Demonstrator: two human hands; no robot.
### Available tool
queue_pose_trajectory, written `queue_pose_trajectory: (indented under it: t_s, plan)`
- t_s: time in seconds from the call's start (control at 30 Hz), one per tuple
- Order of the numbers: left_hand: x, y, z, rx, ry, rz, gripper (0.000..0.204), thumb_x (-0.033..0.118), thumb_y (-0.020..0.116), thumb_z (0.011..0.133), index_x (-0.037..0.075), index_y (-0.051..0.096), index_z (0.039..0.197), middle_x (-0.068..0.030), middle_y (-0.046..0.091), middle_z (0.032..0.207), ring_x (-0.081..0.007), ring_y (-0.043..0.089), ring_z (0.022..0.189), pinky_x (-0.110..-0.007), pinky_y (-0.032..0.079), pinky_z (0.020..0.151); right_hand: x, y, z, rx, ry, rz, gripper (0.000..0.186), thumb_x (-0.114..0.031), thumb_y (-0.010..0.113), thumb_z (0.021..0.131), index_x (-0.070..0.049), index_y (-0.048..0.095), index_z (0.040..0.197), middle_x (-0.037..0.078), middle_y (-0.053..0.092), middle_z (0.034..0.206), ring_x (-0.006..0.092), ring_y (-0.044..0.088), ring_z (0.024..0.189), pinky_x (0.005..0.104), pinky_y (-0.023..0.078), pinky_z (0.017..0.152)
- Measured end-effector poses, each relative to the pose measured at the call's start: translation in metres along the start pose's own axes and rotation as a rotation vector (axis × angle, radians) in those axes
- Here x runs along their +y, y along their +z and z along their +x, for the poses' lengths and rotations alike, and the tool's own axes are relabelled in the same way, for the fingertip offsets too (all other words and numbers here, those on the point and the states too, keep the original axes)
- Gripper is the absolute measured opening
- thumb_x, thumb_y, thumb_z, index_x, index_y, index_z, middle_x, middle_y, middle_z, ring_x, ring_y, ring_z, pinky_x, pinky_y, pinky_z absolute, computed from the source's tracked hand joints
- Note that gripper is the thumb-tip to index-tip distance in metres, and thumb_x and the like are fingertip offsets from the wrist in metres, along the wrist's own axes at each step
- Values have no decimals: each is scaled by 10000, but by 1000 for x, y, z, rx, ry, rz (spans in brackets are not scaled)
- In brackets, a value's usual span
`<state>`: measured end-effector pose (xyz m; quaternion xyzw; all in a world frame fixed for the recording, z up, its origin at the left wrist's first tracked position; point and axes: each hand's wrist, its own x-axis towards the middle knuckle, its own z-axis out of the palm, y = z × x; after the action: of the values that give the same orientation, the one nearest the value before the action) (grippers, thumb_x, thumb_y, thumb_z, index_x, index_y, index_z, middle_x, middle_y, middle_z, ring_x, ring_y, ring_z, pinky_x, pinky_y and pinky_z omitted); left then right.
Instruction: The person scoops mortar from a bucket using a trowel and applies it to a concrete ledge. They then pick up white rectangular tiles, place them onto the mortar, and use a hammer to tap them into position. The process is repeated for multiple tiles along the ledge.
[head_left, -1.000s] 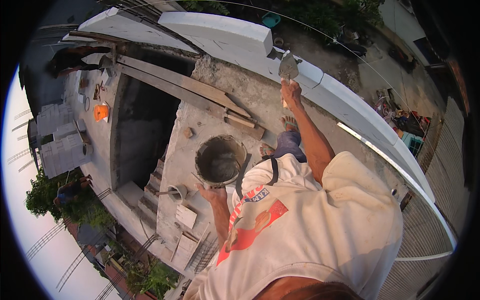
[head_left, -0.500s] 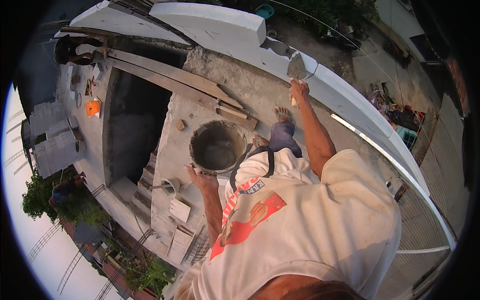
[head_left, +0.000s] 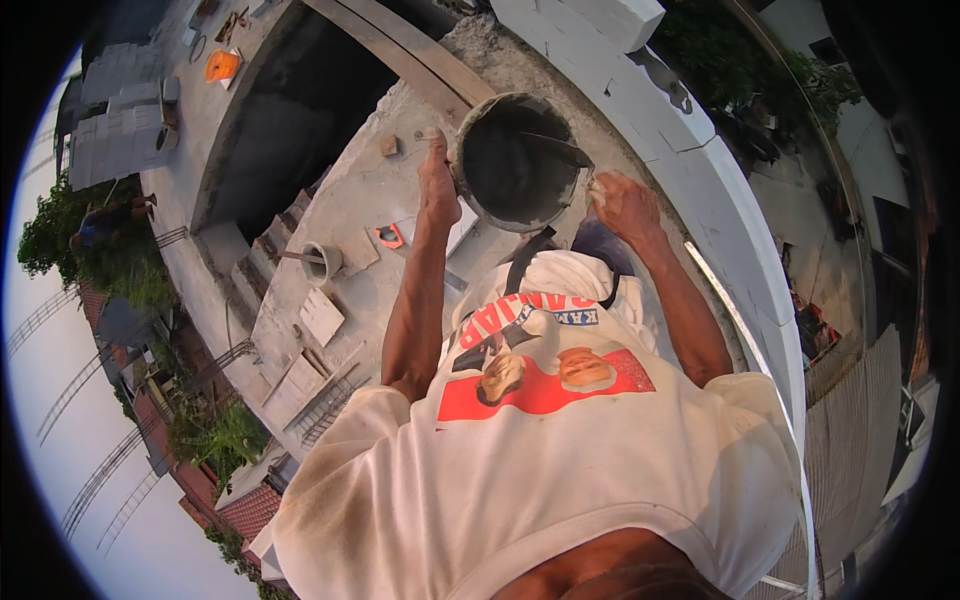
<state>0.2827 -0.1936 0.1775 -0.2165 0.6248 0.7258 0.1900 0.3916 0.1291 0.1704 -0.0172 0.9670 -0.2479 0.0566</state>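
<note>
A round, dark bucket [head_left: 478,190] is in front of my body, grey with mortar around its rim. My left hand [head_left: 437,185] grips the bucket's left side, thumb up near the rim and the other fingers hidden behind it. My right hand [head_left: 622,205] is closed round the handle of a trowel at the bucket's right edge. The trowel's blade [head_left: 562,150] reaches over the rim into the bucket's dark inside. To the right runs a low wall of white blocks [head_left: 690,200], with a patch of grey mortar [head_left: 662,78] at the step beside its upper block.
Long wooden planks [head_left: 415,50] span a dark floor opening [head_left: 290,110] on the left. A small pail [head_left: 320,262], an orange-handled tool [head_left: 389,236] and white slabs [head_left: 322,318] lie on the concrete. Stacked blocks [head_left: 115,135] and an orange container [head_left: 222,66] are farther left. Beyond the wall, the ground drops lower.
My right hand has brought the trowel back from above the wall to the bucket. The bucket and my left hand have shifted up and right in view. The view has turned.
</note>
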Motion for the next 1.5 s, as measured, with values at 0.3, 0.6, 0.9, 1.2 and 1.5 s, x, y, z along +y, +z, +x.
queue_pose_trajectory:
  t_s: [0.3,0.6,0.9,1.2,1.5]
  plan:
    - [46,62,11,-176,104,-26,761,722,541,1007,-14,718,1087,-70,741,893,-142,696,740,-302,582,646,-45,3,5,-173,-163,-360,233,-38,648,879,3,715,1098,181,720,1038,325,781,911,431,641,732]
    - [38,98,15,-247,15,-117,740,731,546,996,11,716,977,-63,733,832,-152,694,677,-319,615,645,4,-12,3,-428,-93,378,298,-244,706,871,37,693,969,153,650,717,312,712,747,461,579,735]
    - [-45,49,42,-304,-139,-218,889,809,345,1011,27,768,1007,-98,786,948,-210,728,894,-374,577,879,43,-34,-38,-496,365,1028,335,-335,722,934,-42,622,806,5,546,634,99,506,470,312,401,406]
    - [-87,12,34,-144,-311,-424,865,782,357,1018,1,632,1267,-137,669,1247,-295,612,1174,-451,475,1049,189,-50,-38,46,499,480,260,-253,685,901,3,639,891,88,649,736,265,691,712,406,538,609]
    - [-75,-4,-14,195,-310,-424,781,760,471,1001,34,702,1173,-75,735,1073,-220,687,977,-387,566,922,249,6,-13,144,635,-136,294,-133,630,942,-8,661,1207,219,673,1186,434,704,1077,515,590,899]
